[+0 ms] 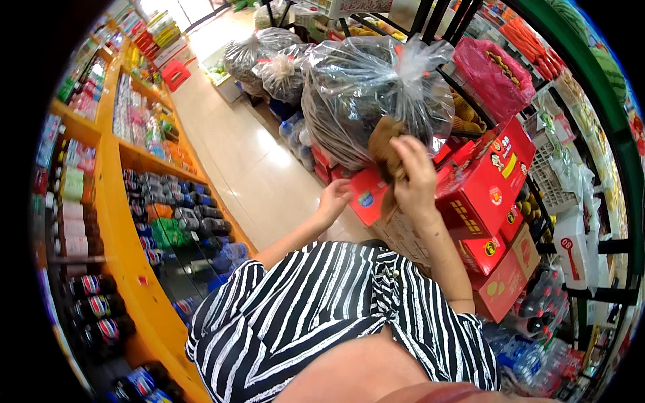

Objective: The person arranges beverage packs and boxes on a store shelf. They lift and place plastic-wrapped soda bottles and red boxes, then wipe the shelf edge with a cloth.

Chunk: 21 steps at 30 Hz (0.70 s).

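A brown cloth (386,138) is gripped in my right hand (415,176), and a lower fold of it hangs below my fingers. The cloth is in front of a large tied clear plastic bag (347,95) with dark contents that I cannot make out. My left hand (335,202) holds nothing; its fingers are partly curled and apart. It is beside a red carton (365,194) with a blue and green logo. Right of my right hand stand stacked red boxes (484,186).
Shelves (108,166) of bottled drinks line the left side. A tiled aisle (252,156) runs forward, with a red plastic stool (176,75) farther along. More tied bags (262,55) lie beyond the large one. At lower right are wrapped bottle packs (524,352).
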### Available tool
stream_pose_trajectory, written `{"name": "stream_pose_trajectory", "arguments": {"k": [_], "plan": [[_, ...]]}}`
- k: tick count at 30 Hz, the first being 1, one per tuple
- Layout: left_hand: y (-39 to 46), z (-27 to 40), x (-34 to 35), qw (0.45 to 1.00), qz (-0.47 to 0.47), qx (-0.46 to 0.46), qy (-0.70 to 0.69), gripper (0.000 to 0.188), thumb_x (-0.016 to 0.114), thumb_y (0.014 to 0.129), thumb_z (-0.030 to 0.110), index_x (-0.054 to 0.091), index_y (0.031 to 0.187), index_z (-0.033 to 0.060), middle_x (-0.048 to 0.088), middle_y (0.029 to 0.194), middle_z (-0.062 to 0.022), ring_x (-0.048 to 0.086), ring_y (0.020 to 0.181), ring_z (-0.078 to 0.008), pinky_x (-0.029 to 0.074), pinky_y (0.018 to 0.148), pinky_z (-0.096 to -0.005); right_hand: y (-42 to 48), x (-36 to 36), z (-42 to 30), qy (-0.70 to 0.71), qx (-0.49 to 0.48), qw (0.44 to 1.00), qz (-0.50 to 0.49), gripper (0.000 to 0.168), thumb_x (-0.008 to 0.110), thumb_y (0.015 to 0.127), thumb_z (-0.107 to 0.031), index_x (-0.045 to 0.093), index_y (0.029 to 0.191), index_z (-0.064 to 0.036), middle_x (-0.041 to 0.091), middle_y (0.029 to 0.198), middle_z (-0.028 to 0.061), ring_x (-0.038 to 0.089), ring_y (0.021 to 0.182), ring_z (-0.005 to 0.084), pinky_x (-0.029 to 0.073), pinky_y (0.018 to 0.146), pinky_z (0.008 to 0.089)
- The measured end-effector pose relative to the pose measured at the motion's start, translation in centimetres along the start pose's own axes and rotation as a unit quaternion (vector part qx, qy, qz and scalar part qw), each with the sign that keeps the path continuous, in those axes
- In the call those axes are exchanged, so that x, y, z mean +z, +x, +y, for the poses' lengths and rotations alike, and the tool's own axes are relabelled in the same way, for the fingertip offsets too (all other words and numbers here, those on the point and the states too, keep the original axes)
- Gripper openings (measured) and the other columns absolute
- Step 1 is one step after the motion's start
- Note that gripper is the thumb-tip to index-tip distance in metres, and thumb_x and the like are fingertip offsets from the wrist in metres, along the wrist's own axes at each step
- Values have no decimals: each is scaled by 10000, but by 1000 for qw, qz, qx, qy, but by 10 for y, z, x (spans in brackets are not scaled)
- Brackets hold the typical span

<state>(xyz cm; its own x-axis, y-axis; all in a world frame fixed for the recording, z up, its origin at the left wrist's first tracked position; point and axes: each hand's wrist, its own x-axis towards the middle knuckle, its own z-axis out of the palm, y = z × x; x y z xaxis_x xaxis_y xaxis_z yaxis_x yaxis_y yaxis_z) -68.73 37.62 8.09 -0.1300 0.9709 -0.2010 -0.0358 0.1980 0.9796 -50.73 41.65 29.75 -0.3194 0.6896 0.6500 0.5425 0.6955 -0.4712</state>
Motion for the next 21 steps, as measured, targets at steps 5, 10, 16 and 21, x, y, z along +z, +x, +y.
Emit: {"name": "stream_pose_trajectory", "arguments": {"k": [5,10,16,21], "plan": [[64,64,-49,986,49,156,23,684,633,802,0,340,1419,40,542,1185,-140,603,958,-197,518,840,-333,64,42,11,-174,46,982,59,557,557,693,100,558,1229,-51,549,1190,173,556,1072,372,477,895,421],[91,111,-73,953,65,272,119,825,710,745,49,294,1457,45,464,1229,-182,511,1100,-298,441,937,-371,73,82,-32,-38,37,998,-24,556,526,649,147,614,1165,-42,579,1169,175,585,1076,364,483,909,410],[87,114,-70,926,82,316,188,849,697,711,80,297,1458,43,343,1346,-252,366,1264,-392,303,1086,-446,139,85,-30,-89,9,996,11,516,549,678,103,611,1164,-61,597,1180,123,593,1063,339,500,888,385],[94,116,-68,918,83,322,216,853,695,708,89,298,1462,60,290,1424,-252,320,1319,-413,282,1103,-459,185,106,0,-188,-65,976,-88,448,575,707,30,616,1135,-95,622,1093,113,621,947,334,519,816,393]]}}
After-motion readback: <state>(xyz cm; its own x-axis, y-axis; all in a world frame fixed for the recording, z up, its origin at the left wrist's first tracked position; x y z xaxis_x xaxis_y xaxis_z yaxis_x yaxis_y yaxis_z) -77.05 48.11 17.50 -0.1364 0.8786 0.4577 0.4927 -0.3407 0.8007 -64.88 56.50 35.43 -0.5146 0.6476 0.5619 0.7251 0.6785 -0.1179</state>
